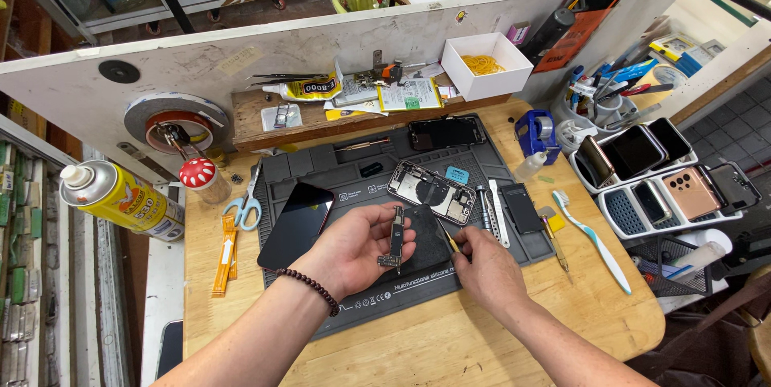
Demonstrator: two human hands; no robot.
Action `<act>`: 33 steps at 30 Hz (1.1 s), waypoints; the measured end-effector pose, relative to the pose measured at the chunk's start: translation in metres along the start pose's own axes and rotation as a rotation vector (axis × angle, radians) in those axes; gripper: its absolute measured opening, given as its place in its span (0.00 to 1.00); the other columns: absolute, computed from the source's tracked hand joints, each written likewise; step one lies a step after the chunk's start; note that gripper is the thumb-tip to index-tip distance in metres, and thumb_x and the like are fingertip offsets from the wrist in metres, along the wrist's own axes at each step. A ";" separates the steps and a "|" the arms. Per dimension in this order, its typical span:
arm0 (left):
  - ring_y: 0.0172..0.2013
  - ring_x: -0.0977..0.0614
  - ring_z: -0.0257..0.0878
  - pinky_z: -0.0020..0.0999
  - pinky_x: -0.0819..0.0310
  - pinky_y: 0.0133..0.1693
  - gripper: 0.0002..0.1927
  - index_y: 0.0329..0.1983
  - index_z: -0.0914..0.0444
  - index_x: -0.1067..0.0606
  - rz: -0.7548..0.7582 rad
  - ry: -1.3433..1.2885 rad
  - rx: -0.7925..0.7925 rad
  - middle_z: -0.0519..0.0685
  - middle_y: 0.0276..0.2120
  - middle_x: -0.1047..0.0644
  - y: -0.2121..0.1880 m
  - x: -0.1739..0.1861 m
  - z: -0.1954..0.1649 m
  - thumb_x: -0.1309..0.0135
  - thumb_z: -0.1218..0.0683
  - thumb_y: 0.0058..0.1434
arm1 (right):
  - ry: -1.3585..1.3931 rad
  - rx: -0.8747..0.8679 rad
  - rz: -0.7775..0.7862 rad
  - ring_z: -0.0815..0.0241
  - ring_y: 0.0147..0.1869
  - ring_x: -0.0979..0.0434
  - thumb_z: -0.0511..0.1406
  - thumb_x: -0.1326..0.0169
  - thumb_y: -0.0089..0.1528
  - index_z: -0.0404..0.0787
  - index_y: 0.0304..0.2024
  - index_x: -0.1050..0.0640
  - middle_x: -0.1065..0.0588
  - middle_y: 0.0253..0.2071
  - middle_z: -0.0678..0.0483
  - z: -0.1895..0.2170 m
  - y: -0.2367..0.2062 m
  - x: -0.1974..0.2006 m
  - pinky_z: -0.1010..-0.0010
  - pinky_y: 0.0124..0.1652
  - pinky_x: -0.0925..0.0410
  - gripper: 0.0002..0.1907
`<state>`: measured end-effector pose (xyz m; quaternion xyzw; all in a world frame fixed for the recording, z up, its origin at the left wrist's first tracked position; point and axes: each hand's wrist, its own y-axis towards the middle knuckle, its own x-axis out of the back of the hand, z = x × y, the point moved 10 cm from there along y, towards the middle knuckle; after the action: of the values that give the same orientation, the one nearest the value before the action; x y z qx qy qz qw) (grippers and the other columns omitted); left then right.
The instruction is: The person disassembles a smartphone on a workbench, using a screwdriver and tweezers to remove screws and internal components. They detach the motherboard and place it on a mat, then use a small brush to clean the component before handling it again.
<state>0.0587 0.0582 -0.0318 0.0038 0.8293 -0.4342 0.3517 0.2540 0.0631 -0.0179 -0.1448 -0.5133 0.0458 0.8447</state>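
1. Logic board [396, 241], long and narrow, sits pinched in the left hand [353, 252] between thumb and fingertips, held just above the grey work mat [482, 164] near the counter's front edge. Its long axis runs roughly front-to-back, slightly tilted.
2. Right hand [482, 268] is closed around a thin tool [446, 236], looks like tweezers or a fine pick but too small to say which. The tip points up and left, ending just beside the board's right edge.
3. So the board lies directly left of the tool tip, and the right hand is the one nearest its free edge.
4. Opened phone chassis [431, 193] lies on the mat just behind both hands; a dark red phone [296, 224] lies to the left.
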 end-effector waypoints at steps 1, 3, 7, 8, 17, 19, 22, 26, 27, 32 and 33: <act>0.39 0.20 0.41 0.40 0.18 0.42 0.10 0.51 0.61 0.28 -0.003 0.007 0.000 0.51 0.39 0.23 0.000 0.000 0.000 0.53 0.56 0.69 | -0.004 0.000 -0.002 0.54 0.48 0.21 0.38 0.42 0.61 0.45 0.49 0.24 0.24 0.43 0.55 0.000 0.000 0.000 0.60 0.49 0.29 0.14; 0.39 0.20 0.41 0.39 0.19 0.42 0.10 0.51 0.61 0.28 0.006 -0.005 -0.009 0.51 0.38 0.23 -0.002 -0.002 -0.002 0.52 0.56 0.68 | -0.013 -0.001 -0.003 0.54 0.49 0.21 0.38 0.42 0.61 0.45 0.49 0.24 0.24 0.43 0.55 0.000 0.000 0.001 0.60 0.49 0.29 0.14; 0.39 0.21 0.41 0.39 0.20 0.43 0.12 0.53 0.62 0.28 -0.028 0.022 -0.029 0.51 0.39 0.24 -0.004 0.001 -0.004 0.51 0.57 0.68 | -0.008 -0.006 0.017 0.55 0.49 0.20 0.37 0.42 0.61 0.45 0.50 0.24 0.24 0.44 0.55 0.001 0.001 -0.001 0.60 0.50 0.29 0.15; 0.39 0.21 0.41 0.39 0.20 0.43 0.12 0.54 0.62 0.28 -0.027 0.018 -0.029 0.51 0.38 0.24 -0.004 0.002 -0.004 0.51 0.57 0.68 | -0.008 -0.008 0.020 0.55 0.49 0.20 0.38 0.43 0.61 0.45 0.50 0.24 0.24 0.44 0.55 0.000 0.001 -0.001 0.60 0.50 0.29 0.15; 0.39 0.21 0.41 0.40 0.20 0.43 0.15 0.56 0.62 0.27 -0.011 0.027 -0.038 0.49 0.38 0.24 0.002 0.004 -0.003 0.49 0.58 0.66 | 0.006 -0.002 0.011 0.54 0.49 0.20 0.37 0.42 0.61 0.45 0.51 0.24 0.23 0.44 0.55 0.000 0.001 -0.001 0.60 0.49 0.29 0.16; 0.39 0.21 0.41 0.40 0.20 0.44 0.15 0.56 0.62 0.26 -0.020 0.029 -0.040 0.49 0.38 0.24 0.002 0.006 -0.004 0.48 0.58 0.66 | 0.008 0.002 0.006 0.54 0.49 0.20 0.37 0.42 0.61 0.45 0.51 0.24 0.23 0.44 0.54 0.000 0.001 -0.001 0.60 0.49 0.29 0.16; 0.39 0.22 0.40 0.40 0.20 0.44 0.15 0.56 0.63 0.26 -0.009 0.042 -0.042 0.49 0.38 0.25 0.002 0.005 -0.004 0.48 0.58 0.65 | 0.008 0.007 0.005 0.54 0.49 0.20 0.37 0.42 0.61 0.45 0.51 0.24 0.23 0.44 0.54 0.000 0.001 -0.001 0.60 0.49 0.29 0.16; 0.39 0.22 0.40 0.39 0.20 0.44 0.15 0.55 0.64 0.26 -0.001 0.045 -0.031 0.49 0.39 0.25 0.002 0.004 -0.003 0.48 0.59 0.66 | 0.007 0.010 -0.002 0.54 0.49 0.20 0.37 0.42 0.60 0.45 0.51 0.24 0.23 0.44 0.54 0.000 0.001 -0.001 0.60 0.50 0.29 0.16; 0.39 0.22 0.40 0.39 0.20 0.44 0.15 0.55 0.65 0.25 0.006 0.049 -0.030 0.49 0.39 0.25 0.001 0.003 -0.003 0.48 0.59 0.65 | 0.007 0.012 -0.005 0.54 0.49 0.21 0.37 0.42 0.60 0.45 0.51 0.24 0.23 0.44 0.54 0.000 0.001 -0.001 0.60 0.50 0.29 0.16; 0.40 0.22 0.38 0.39 0.21 0.44 0.15 0.55 0.63 0.25 0.020 0.081 -0.058 0.47 0.39 0.25 -0.004 -0.003 -0.008 0.47 0.59 0.65 | 0.007 0.026 -0.014 0.53 0.50 0.20 0.37 0.42 0.60 0.45 0.51 0.24 0.23 0.44 0.54 0.002 0.000 0.001 0.60 0.50 0.29 0.16; 0.40 0.22 0.38 0.39 0.22 0.45 0.16 0.56 0.62 0.25 0.027 0.090 -0.066 0.46 0.39 0.25 -0.005 -0.006 -0.009 0.47 0.59 0.65 | 0.010 0.023 -0.012 0.54 0.50 0.20 0.37 0.42 0.60 0.45 0.51 0.24 0.23 0.44 0.54 0.002 0.000 0.001 0.60 0.50 0.29 0.16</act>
<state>0.0560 0.0632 -0.0213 0.0227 0.8579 -0.4014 0.3200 0.2524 0.0633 -0.0159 -0.1323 -0.5093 0.0460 0.8491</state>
